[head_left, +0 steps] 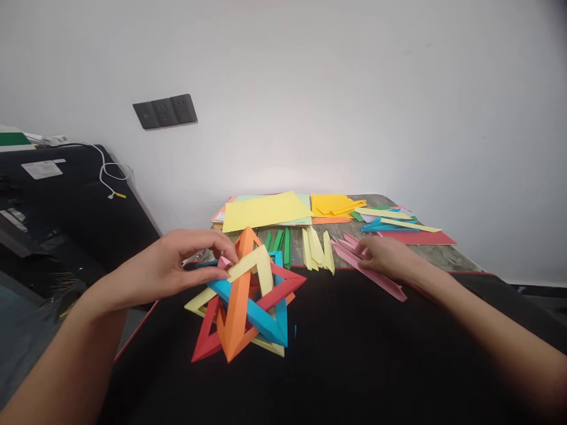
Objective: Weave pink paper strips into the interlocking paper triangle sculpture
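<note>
My left hand (pixel 195 262) pinches the upper left of a star-like origami model (pixel 239 307) made of interlocked orange, red, blue and pale yellow folded paper frames. A small pink paper piece (pixel 224 262) shows at those fingertips. On the right, the fingers of my right hand (pixel 385 257) close on folded pink paper strips (pixel 354 260) at the near edge of the wooden surface. Its fingertips are partly hidden, so how many strips it grips I cannot tell. Left of these strips lie pale yellow folded strips (pixel 316 248) and green folded strips (pixel 279 241).
Yellow paper sheets (pixel 266 212) and orange-yellow paper (pixel 332 205) lie at the back, by the wall. Blue folded strips (pixel 390 225) rest near a red sheet (pixel 425 237) on the right. A black mat (pixel 354 354) covers the front. A black panel (pixel 75 195) stands left.
</note>
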The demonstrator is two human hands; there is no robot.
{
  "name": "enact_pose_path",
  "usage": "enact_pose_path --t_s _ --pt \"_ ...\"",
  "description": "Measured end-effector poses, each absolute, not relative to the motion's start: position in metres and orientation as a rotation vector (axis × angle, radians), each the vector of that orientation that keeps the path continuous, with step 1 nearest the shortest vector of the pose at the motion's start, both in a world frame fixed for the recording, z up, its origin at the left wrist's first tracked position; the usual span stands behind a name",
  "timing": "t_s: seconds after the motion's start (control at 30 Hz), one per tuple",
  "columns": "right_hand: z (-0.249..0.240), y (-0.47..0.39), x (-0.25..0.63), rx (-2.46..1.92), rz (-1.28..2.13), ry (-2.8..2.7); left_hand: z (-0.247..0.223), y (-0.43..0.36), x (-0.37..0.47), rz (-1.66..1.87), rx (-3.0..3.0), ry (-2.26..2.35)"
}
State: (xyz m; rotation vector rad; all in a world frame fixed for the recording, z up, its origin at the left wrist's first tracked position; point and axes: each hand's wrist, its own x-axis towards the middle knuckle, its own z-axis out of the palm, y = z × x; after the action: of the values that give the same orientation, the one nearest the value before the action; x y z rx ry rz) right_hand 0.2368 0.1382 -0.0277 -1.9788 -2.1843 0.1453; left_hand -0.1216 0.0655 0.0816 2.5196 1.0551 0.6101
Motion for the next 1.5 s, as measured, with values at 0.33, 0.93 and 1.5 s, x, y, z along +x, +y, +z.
enact_pose_path --t_s 0.33,0.93,1.5 --pt "0.009 0.124 0.245 -1.827 0.524 -2.032 0.068 0.066 -0.105 0.805 2.596 1.084" --pt "0.011 0.115 0.234 -1.504 0.771 -1.853 0.042 0.099 -0.112 1.082 2.459 0.788" --pt "0.022 0.094 0.216 -1.200 0.585 -1.877 0.037 0.107 -0.103 1.242 2.430 0.875"
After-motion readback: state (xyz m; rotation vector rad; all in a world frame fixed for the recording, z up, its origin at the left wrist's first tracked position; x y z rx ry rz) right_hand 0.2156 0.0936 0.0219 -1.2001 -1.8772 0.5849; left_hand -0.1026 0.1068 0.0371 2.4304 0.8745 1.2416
